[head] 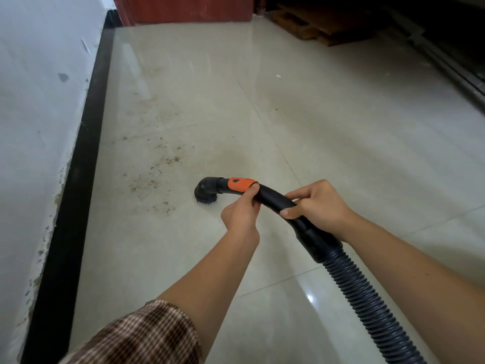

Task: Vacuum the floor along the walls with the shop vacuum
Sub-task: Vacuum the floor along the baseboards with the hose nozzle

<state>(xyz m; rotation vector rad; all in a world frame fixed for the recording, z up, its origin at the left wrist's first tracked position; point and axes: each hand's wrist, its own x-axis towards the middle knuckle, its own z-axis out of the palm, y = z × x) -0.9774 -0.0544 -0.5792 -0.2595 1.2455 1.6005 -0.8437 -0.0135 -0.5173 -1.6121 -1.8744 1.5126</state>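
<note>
A black curved vacuum wand [273, 197] with an orange band [240, 185] ends in a round brush nozzle [206, 191] that sits on the pale tiled floor [341, 158]. My left hand [241, 212] grips the wand just behind the orange band. My right hand [319, 203] grips it further back, near the cuff where the ribbed hose [367, 303] begins. The hose runs off to the lower right. Brown dirt specks [157, 166] lie scattered on the floor left of the nozzle, towards the wall.
A white wall [34, 114] with a black skirting board [81, 166] runs along the left. A red-brown door [189, 9] stands at the far end. Wooden pallets [309, 24] lie at the back right, and a dark metal track [446, 67] lines the right side.
</note>
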